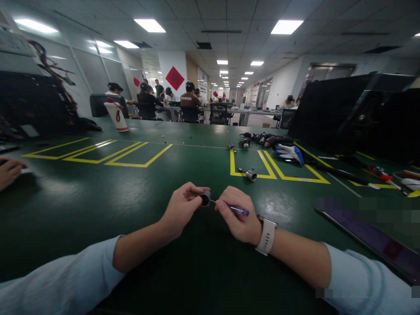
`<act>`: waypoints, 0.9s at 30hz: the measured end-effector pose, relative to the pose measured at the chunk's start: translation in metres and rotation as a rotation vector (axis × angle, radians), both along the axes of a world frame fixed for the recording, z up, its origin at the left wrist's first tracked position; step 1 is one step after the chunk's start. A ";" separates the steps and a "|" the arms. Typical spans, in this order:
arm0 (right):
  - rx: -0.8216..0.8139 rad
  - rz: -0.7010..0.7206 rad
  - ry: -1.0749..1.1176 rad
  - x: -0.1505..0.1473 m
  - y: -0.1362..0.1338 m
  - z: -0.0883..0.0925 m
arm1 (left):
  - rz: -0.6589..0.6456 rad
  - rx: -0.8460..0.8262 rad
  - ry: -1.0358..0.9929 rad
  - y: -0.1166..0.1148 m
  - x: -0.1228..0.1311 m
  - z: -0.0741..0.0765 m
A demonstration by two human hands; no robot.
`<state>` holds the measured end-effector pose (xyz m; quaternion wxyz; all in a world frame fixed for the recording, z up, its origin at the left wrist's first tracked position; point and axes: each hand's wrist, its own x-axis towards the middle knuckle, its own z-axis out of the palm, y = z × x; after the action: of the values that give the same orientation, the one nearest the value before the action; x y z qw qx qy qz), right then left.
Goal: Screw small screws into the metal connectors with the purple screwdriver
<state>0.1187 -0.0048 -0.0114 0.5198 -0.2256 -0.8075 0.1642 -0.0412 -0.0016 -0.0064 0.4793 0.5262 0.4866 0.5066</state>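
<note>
My left hand (182, 208) pinches a small dark cylindrical part (205, 198) between thumb and fingers, just above the green table (98, 197). My right hand (236, 216), with a white watch (266, 235) on the wrist, grips a small screwdriver with a purple handle (238, 211). Its thin metal tip points into the open end of the part. Both hands are closed and nearly touch each other over the table's middle.
A similar small tool (248, 174) lies ahead inside yellow floor-tape lines. Further right lie gloves (289, 153), several tools (259, 140) and a tablet (374, 238). Another person's hand (9, 170) rests at the left edge. A paper cup (116, 116) stands far left; people sit behind.
</note>
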 end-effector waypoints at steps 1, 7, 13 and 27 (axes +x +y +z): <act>-0.002 0.002 0.001 0.000 0.000 0.000 | -0.002 -0.007 -0.011 0.000 0.000 0.000; -0.017 0.021 -0.009 0.001 0.001 -0.001 | 0.006 -0.014 -0.037 -0.001 0.001 0.001; -0.019 0.010 -0.019 -0.001 0.000 -0.003 | 0.021 -0.015 -0.031 -0.001 0.002 0.001; 0.024 0.030 -0.054 0.000 0.001 -0.002 | 0.012 -0.015 -0.044 -0.005 0.003 0.005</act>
<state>0.1184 -0.0040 -0.0133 0.4980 -0.2116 -0.8264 0.1560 -0.0384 -0.0065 -0.0011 0.4906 0.5084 0.4830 0.5173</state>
